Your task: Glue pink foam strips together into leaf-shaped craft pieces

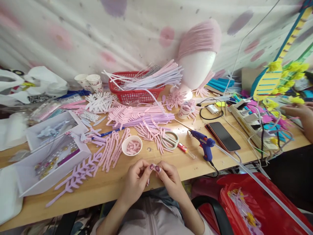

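My left hand [139, 178] and my right hand [170, 179] meet over the front edge of the table. Thumbs and forefingers are pinched tip to tip; whatever lies between them is too small to make out. Just beyond them stands a white paper cup [123, 152] holding short pink fuzzy pieces [133, 147]. To its left lie twisted pink pipe-cleaner strips [111, 151] and a purple leafy pipe-cleaner stem [74, 179]. Scissors [174, 142], a red and yellow utility knife [184, 148] and a blue glue gun [204, 143] rest beyond my right hand.
A red basket [127, 97] of pipe cleaners and a foam head [197, 70] stand at the back. White boxes [25, 181] are at left. A phone [224, 136] and a cabled power strip [246, 122] lie right, near another person's hand [299, 111].
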`<state>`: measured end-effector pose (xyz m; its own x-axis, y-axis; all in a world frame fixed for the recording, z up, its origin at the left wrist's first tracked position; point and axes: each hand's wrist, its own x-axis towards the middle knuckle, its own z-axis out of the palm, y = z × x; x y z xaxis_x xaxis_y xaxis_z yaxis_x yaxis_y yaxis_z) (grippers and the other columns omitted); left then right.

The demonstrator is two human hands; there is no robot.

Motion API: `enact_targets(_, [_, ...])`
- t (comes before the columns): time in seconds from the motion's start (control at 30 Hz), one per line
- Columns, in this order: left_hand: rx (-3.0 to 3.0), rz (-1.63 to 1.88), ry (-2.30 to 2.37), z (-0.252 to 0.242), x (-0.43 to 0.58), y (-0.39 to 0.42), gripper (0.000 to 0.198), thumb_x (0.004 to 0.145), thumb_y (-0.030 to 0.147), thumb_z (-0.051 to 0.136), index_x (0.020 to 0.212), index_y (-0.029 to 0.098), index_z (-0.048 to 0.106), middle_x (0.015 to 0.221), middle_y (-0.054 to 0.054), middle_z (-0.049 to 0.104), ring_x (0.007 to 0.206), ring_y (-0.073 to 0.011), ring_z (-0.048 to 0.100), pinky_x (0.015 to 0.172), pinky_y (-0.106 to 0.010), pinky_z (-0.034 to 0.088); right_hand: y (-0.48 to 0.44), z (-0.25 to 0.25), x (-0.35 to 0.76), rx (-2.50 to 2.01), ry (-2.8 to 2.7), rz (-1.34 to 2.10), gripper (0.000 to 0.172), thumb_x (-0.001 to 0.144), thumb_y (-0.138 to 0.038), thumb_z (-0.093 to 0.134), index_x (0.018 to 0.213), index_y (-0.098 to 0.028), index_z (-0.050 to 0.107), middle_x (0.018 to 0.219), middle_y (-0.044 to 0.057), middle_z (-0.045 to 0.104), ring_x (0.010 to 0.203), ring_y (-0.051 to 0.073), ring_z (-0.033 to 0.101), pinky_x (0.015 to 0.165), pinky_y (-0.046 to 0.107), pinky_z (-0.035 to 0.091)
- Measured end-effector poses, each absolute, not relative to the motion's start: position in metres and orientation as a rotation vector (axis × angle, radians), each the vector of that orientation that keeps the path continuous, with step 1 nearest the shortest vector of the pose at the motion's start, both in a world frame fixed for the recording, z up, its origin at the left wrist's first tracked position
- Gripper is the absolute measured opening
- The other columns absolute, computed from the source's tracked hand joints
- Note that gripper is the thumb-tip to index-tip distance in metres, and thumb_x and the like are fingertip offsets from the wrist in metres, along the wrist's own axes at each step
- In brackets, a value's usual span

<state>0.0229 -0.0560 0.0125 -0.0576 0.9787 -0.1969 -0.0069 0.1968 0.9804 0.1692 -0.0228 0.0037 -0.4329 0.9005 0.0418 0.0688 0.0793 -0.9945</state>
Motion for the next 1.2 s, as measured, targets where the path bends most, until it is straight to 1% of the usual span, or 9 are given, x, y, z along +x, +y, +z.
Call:
enact_targets(0.27, [1.043, 1.179, 1.352, 0.01, 0.028, -0.06, 0.029, 0.089, 0.04, 0.053, 0.071, 0.018, 0.051, 0.052, 0.007, 0.045, 0.045, -0.0072, 0.042, 0.045, -0.018, 0.034, -0.025, 0.0, 0.165, -1.076, -1.514, 1.388, 0.036, 0.095, -0.04, 0.045, 0.066, -0.019, 0.05, 0.059, -0.004, 0.041, 0.055, 0.011, 0.036, 0.053, 0.025, 0.029])
enact_targets(0.4, [1.108, 1.13, 1.34, 0.014, 0.025, -0.058, 0.025, 0.091, 0.037, 0.05, 0.074, 0.018, 0.055, 0.055, 0.005, 0.05, 0.047, -0.0082, 0.047, 0.047, -0.018, 0.038, -0.022, -0.003, 0.168, -1.058, -1.474, 1.446, 0.036, 0.094, -0.04, 0.048, 0.065, -0.019, 0.051, 0.059, -0.004, 0.041, 0.056, 0.011, 0.036, 0.055, 0.025, 0.029])
enact_targets(0.53, [1.374, 1.083, 1.34, 0.018, 0.024, -0.056, 0.013, 0.091, 0.028, 0.052, 0.092, 0.019, 0.061, 0.077, -0.001, 0.066, 0.065, -0.0117, 0.06, 0.061, -0.021, 0.048, -0.018, -0.007, 0.172, -1.004, -1.351, 1.543, 0.036, 0.092, -0.04, 0.052, 0.064, -0.018, 0.053, 0.061, -0.003, 0.046, 0.058, 0.011, 0.04, 0.056, 0.025, 0.03])
enact_targets(0.6, [1.489, 1.109, 1.358, 0.018, 0.025, -0.055, 0.012, 0.089, 0.023, 0.054, 0.097, 0.021, 0.062, 0.087, -0.002, 0.069, 0.074, -0.0128, 0.062, 0.068, -0.022, 0.049, -0.017, -0.008, 0.172, -0.977, -1.304, 1.588, 0.035, 0.091, -0.04, 0.054, 0.064, -0.018, 0.055, 0.061, -0.002, 0.048, 0.059, 0.011, 0.042, 0.057, 0.025, 0.031])
enact_targets(0.7, [1.526, 1.168, 1.383, 0.016, 0.026, -0.054, 0.012, 0.09, 0.02, 0.051, 0.091, 0.02, 0.063, 0.084, -0.002, 0.068, 0.074, -0.0129, 0.062, 0.068, -0.021, 0.048, -0.017, -0.01, 0.169, -0.936, -1.258, 1.636, 0.037, 0.09, -0.04, 0.057, 0.06, -0.018, 0.053, 0.059, -0.003, 0.047, 0.058, 0.011, 0.043, 0.056, 0.024, 0.033])
enact_targets(0.77, [1.512, 1.172, 1.365, 0.017, 0.025, -0.054, 0.013, 0.091, 0.019, 0.05, 0.086, 0.02, 0.062, 0.082, -0.001, 0.068, 0.073, -0.0127, 0.062, 0.067, -0.021, 0.048, -0.017, -0.012, 0.166, -0.892, -1.198, 1.725, 0.043, 0.091, -0.044, 0.054, 0.056, -0.018, 0.048, 0.054, -0.004, 0.042, 0.052, 0.01, 0.041, 0.052, 0.024, 0.033])
enact_targets(0.9, [1.445, 1.124, 1.294, 0.019, 0.021, -0.056, 0.012, 0.09, 0.021, 0.053, 0.082, 0.02, 0.061, 0.079, 0.0, 0.066, 0.071, -0.0122, 0.061, 0.066, -0.021, 0.047, -0.016, -0.009, 0.162, -0.889, -1.086, 1.939, 0.046, 0.088, -0.052, 0.052, 0.057, -0.02, 0.043, 0.05, -0.008, 0.032, 0.036, 0.006, 0.028, 0.036, 0.022, 0.021])
enact_targets(1.0, [1.373, 1.12, 1.269, 0.018, 0.019, -0.057, 0.012, 0.09, 0.025, 0.053, 0.082, 0.02, 0.06, 0.078, 0.0, 0.065, 0.072, -0.0127, 0.061, 0.065, -0.021, 0.047, -0.014, -0.004, 0.162, -0.937, -1.142, 1.958, 0.044, 0.086, -0.05, 0.059, 0.059, -0.019, 0.043, 0.051, -0.009, 0.032, 0.037, 0.004, 0.026, 0.035, 0.021, 0.019])
enact_targets(1.2, [1.296, 1.141, 1.279, 0.015, 0.021, -0.059, 0.008, 0.088, 0.027, 0.058, 0.086, 0.019, 0.06, 0.081, -0.001, 0.065, 0.074, -0.0137, 0.063, 0.068, -0.023, 0.049, -0.016, -0.005, 0.163, -0.95, -1.259, 1.853, 0.042, 0.091, -0.046, 0.053, 0.06, -0.019, 0.042, 0.047, -0.009, 0.034, 0.038, 0.005, 0.029, 0.038, 0.021, 0.022])
